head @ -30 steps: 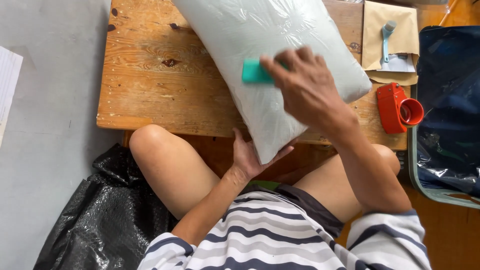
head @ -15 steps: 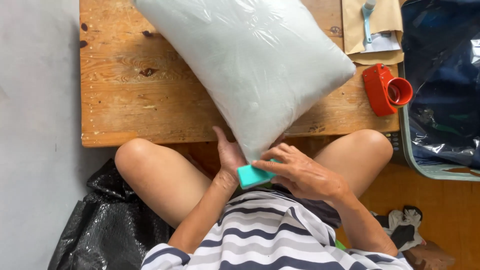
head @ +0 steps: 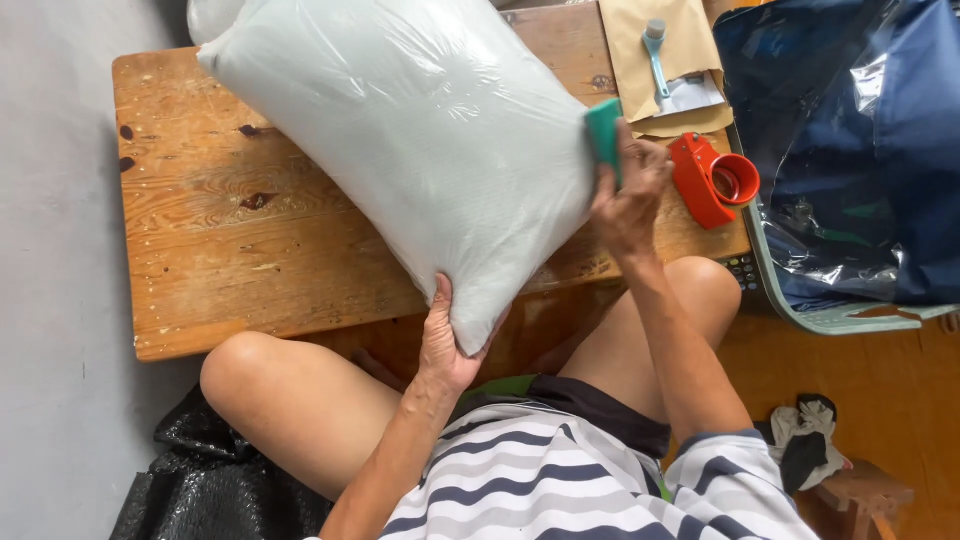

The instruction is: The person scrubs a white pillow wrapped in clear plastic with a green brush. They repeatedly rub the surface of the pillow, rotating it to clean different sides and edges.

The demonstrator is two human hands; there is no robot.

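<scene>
On the low wooden table, in the head view, a large pale pillow in clear plastic wrap is stood tilted, its lower corner hanging over the near edge. That corner is gripped by the left hand, fingers clenched around it. A small green block is grasped by the right hand and pressed against the pillow's right edge. A red tape dispenser lies just beside that hand.

The pillow runs past the top edge and hides much of the tabletop. The left hand has fingers tucked behind its lower corner. The blue bag is cropped at right.
</scene>
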